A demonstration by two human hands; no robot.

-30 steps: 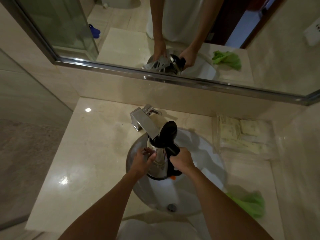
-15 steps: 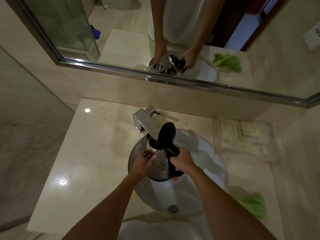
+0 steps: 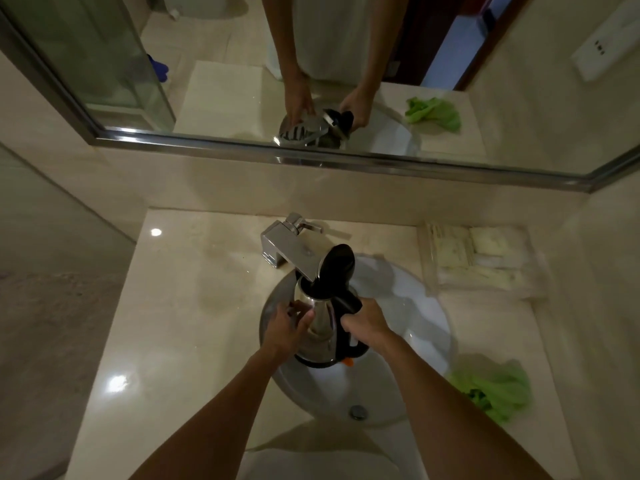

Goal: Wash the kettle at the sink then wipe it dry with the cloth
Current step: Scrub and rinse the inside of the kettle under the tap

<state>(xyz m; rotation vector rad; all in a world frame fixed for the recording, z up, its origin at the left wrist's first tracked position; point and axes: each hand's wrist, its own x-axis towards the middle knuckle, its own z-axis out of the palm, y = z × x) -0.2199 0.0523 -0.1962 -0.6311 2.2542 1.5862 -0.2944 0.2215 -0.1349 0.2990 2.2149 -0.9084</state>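
Bathroom vanity, pale marble surface [image 3: 180, 306], dim light, mirror [image 3: 242, 81] along the back wall.

Right hand [image 3: 363, 322]: closed around the black handle of the kettle [image 3: 320, 337], carrying its weight.
Left hand [image 3: 287, 323]: fingers curled against the steel body on the side opposite the handle; pressing or rubbing, cannot tell which.

Kettle: held between both hands above the sink [image 3: 415, 306], clear of the basin floor. Long axis near upright, top leaning slightly away from the person. Mouth directly under the faucet [image 3: 287, 247] spout. Lid [image 3: 337, 268] black, hinged open, standing up behind the spout. Body polished steel, tapering upward; black base ring; small orange tab at the foot. No water stream discernible in this light.

Sink: white round bowl, drain [image 3: 357, 411] at near edge.
Cloth [image 3: 495, 389]: green, crumpled, on surface right of sink, nearer the right hand; unused, drying judged not yet begun.
Packets [image 3: 471, 251]: pale sachets, far right, by the wall.
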